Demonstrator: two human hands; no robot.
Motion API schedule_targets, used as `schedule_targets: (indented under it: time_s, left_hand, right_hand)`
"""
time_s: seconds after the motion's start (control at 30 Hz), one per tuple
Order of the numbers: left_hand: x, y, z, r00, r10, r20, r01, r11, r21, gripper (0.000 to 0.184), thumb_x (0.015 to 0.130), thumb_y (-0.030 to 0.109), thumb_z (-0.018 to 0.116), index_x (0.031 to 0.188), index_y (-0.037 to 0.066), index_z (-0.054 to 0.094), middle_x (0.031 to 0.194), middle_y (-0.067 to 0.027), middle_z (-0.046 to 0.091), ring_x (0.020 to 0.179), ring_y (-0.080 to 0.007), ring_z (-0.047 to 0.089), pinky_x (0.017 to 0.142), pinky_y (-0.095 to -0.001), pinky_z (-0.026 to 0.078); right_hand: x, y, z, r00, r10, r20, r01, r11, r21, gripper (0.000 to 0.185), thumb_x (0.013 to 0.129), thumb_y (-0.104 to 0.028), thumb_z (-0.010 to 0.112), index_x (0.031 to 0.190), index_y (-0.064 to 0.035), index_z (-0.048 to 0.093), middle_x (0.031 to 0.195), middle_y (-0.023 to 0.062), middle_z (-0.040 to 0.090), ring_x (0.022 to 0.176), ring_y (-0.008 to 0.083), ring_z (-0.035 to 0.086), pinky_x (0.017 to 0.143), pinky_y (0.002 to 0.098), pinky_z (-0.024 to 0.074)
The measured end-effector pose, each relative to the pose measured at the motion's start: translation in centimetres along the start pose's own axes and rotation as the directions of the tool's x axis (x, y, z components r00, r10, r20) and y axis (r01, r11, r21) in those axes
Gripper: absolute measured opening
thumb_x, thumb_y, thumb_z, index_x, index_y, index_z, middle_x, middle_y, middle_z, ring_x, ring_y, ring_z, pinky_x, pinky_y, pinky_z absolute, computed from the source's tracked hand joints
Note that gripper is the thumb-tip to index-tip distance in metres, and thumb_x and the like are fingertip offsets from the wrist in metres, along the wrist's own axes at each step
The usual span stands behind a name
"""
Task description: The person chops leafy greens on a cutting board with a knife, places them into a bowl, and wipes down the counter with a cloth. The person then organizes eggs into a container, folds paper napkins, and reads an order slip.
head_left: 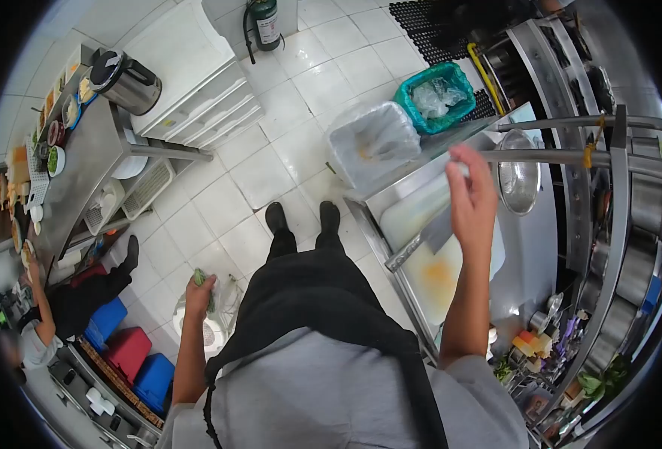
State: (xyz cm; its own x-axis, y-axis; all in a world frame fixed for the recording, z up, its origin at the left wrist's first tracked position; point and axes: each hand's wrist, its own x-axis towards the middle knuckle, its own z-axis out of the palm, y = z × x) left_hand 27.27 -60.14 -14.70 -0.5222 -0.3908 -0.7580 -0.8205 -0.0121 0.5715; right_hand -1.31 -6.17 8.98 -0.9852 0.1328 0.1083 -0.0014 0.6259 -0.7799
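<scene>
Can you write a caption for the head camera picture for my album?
Kitchen work: left hand holding something green, right hand over a cutting board.

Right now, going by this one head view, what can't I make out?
- Head view: whether the right hand holds anything; the pale patch at its fingertips is too blurred.
- Head view: the middle of the green bunch, covered by the left hand.
- Head view: where the knife blade ends, as the right wrist seems to cover it.
- Head view: the wording on the fire extinguisher's label, too small to read.
</scene>
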Motion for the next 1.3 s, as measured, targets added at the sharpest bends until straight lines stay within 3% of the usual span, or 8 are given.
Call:
schedule_targets:
  time_s: [0.2,0.4,0.6,0.73,0.83,1.0,1.23,1.3]
  left_hand:
    - [1.8,10.9,2.7,0.986,0.151,0.065,-0.144,0.985,-0.099,0.016,0.094,0.019,0.078,0.101,0.008,0.068,0.087,0.0019,0.062,0.078,-0.0113,0.057,0.071,-0.0305,0.048]
    - [0.4,21.5,9.5,0.906,0.303,0.296,-0.160,0.892,-0.423,0.017,0.096,0.022,0.080,0.097,0.009,0.069,0.085,0.0027,0.064,0.076,-0.0096,0.058,0.071,-0.0291,0.048]
    - [-2.6,24.3,13.0,0.784,0.360,0.505,0.046,0.778,-0.627,0.024,0.097,0.015,0.076,0.116,0.001,0.072,0.104,-0.0068,0.074,0.096,-0.0172,0.071,0.086,-0.0338,0.056]
    - [-4.7,25.1,12.7,0.800,0.342,0.494,0.076,0.758,-0.648,0.031,0.097,0.017,0.076,0.122,-0.001,0.072,0.110,-0.0088,0.074,0.099,-0.0187,0.071,0.087,-0.0344,0.057]
    - [-5.7,25.1,11.8,0.827,0.310,0.470,0.087,0.754,-0.651,0.036,0.097,0.017,0.079,0.126,-0.001,0.071,0.112,-0.0083,0.074,0.099,-0.0180,0.070,0.086,-0.0336,0.057]
    - [-5.1,25.5,9.8,0.848,0.351,0.398,0.007,0.743,-0.669,0.032,0.099,0.019,0.078,0.123,0.000,0.073,0.111,-0.0076,0.074,0.098,-0.0176,0.070,0.084,-0.0330,0.057]
    - [-2.4,27.7,10.1,0.809,0.418,0.412,0.041,0.659,-0.751,0.038,0.106,0.028,0.070,0.132,0.001,0.063,0.127,-0.0131,0.069,0.109,-0.0241,0.069,0.087,-0.0426,0.062]
    - [-1.1,28.4,10.2,0.796,0.443,0.413,-0.008,0.690,-0.724,0.041,0.108,0.026,0.066,0.140,0.000,0.058,0.135,-0.0152,0.066,0.120,-0.0279,0.067,0.102,-0.0481,0.057]
  right_hand:
    - [-9.5,-2.0,6.9,0.885,0.165,0.435,-0.203,0.978,0.043,0.031,0.099,-0.017,0.075,0.126,-0.0040,0.073,0.128,0.0142,0.073,0.113,0.0278,0.072,0.092,0.0377,0.0573]
    - [-13.1,-6.7,13.5,0.642,0.037,0.766,0.064,0.993,-0.101,0.045,0.097,-0.033,0.077,0.131,-0.0046,0.070,0.126,0.0173,0.071,0.117,0.0395,0.068,0.098,0.0454,0.0558]
    - [-11.6,-8.6,15.3,0.757,-0.035,0.652,0.111,0.991,-0.076,0.059,0.097,-0.038,0.078,0.140,-0.0017,0.063,0.129,0.0242,0.069,0.116,0.0427,0.068,0.097,0.0462,0.0561]
    - [-10.5,-11.2,16.3,0.704,0.015,0.710,-0.116,0.989,0.095,0.067,0.094,-0.044,0.081,0.138,0.0031,0.062,0.127,0.0270,0.070,0.115,0.0428,0.069,0.095,0.0462,0.0554]
    - [-10.3,-12.9,17.9,0.600,-0.008,0.800,-0.084,0.994,0.073,0.055,0.095,-0.038,0.083,0.132,-0.0014,0.065,0.115,0.0170,0.074,0.104,0.0294,0.073,0.088,0.0380,0.0575]
    - [-9.8,-13.3,21.5,0.551,-0.007,0.834,-0.152,0.982,0.108,0.053,0.094,-0.043,0.083,0.117,0.0027,0.068,0.101,0.0206,0.076,0.090,0.0344,0.074,0.081,0.0433,0.0564]
    - [-7.7,-10.4,25.1,0.669,-0.094,0.737,-0.335,0.847,0.412,0.042,0.099,-0.031,0.077,0.125,0.0011,0.068,0.098,0.0125,0.073,0.082,0.0200,0.067,0.075,0.0372,0.0545]
    - [-6.3,-9.7,26.6,0.687,-0.112,0.718,-0.425,0.739,0.522,0.041,0.101,-0.028,0.075,0.129,0.0004,0.067,0.100,0.0087,0.072,0.082,0.0175,0.066,0.074,0.0369,0.0546]
